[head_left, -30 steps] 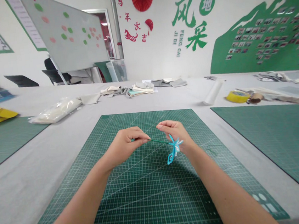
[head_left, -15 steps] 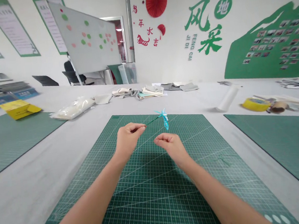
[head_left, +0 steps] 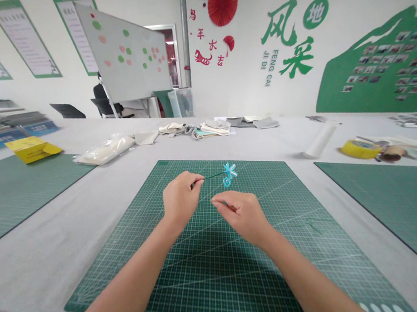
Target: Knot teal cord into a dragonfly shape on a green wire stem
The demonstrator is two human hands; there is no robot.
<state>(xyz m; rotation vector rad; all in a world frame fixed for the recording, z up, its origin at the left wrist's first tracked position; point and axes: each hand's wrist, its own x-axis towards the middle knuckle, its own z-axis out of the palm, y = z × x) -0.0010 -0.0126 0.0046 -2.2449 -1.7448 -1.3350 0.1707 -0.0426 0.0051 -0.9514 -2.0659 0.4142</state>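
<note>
Between the thumb and forefinger of my left hand (head_left: pixel 183 196) is the thin dark green stem of a small turquoise flower (head_left: pixel 229 173). The stem points to the right, and the flower's head has pale, bead-like petals and a curled turquoise piece hanging below. My right hand (head_left: pixel 242 214) is closed in a pinch, a little below the flower and apart from it. Whatever its fingertips hold, if anything, is too small to make out. Both hands are above a green gridded cutting mat (head_left: pixel 280 267).
More cutting mats lie left (head_left: pixel 18 191) and right (head_left: pixel 391 196). Behind are a yellow packet (head_left: pixel 32 149), a clear plastic bag (head_left: pixel 105 149), folded cloths (head_left: pixel 215 127), a white roll (head_left: pixel 320 140) and yellow tape (head_left: pixel 360 149). A light cloth covers the table (head_left: pixel 31 283).
The flower has turned on its stem and sits slightly lower, its head now facing me more. My right hand has shifted a little left and down. The view has swung slightly left.
</note>
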